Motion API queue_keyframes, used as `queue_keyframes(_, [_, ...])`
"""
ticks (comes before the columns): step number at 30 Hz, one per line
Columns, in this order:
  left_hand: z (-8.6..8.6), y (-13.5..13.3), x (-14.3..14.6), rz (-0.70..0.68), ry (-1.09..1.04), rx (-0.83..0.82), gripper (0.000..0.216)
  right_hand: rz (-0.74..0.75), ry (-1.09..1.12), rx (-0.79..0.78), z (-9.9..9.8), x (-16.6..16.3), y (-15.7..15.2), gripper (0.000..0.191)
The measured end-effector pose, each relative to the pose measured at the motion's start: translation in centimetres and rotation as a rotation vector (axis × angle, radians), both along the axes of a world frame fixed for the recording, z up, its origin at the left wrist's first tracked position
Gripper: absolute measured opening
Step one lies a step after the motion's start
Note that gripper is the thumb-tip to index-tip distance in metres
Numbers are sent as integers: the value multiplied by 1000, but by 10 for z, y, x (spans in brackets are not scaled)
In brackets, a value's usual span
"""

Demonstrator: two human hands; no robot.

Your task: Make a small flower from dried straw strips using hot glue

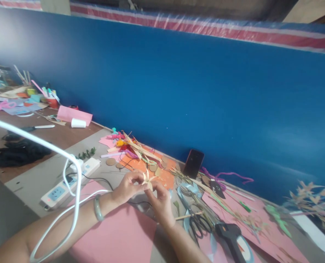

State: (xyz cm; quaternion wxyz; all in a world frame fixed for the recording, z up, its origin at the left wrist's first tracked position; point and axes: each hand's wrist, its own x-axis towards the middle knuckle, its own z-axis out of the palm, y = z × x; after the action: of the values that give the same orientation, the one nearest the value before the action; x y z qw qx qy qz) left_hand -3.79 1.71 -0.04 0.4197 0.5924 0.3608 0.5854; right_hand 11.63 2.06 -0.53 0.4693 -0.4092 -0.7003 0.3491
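My left hand (130,187), with a bangle on its wrist, pinches a small pale flower (148,179) that looks made of dried husk strips. My right hand (161,205) grips the same flower from the other side, fingertips close to those of the left. Several thin pointed petals stick up between the two hands. Below them lies a pink sheet (118,233). Black-handled scissors (200,223) and a hot glue gun (233,237) lie to the right of my right hand.
A white power strip (66,188) sits left, and a white cable (76,204) loops across my left forearm. Dried strips (140,148) lie on orange paper (166,179) ahead. A phone (193,163) leans against the blue partition (179,91). A white cup (78,123) lies farther left.
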Motion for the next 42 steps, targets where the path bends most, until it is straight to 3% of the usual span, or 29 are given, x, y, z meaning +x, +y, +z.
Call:
queue_keyframes(12, [7, -3, -1, -111, -29, -83, 17, 9, 70, -18, -1, 5, 7, 19])
queue_keyframes(20, [6, 1, -1, 3, -90, -232, 20, -49, 52, -24, 3, 8, 8, 26])
queue_keyframes(25, [7, 5, 1, 135, -117, -257, 24, -52, 113, -37, 1, 8, 10, 19])
queue_keyframes(30, [6, 5, 0, 85, -200, -236, 28, -42, 114, -23, 1, 6, 10, 18])
queue_keyframes(42, [12, 3, -4, 120, 32, -209, 45, -2, 121, -35, -5, 7, 10, 17])
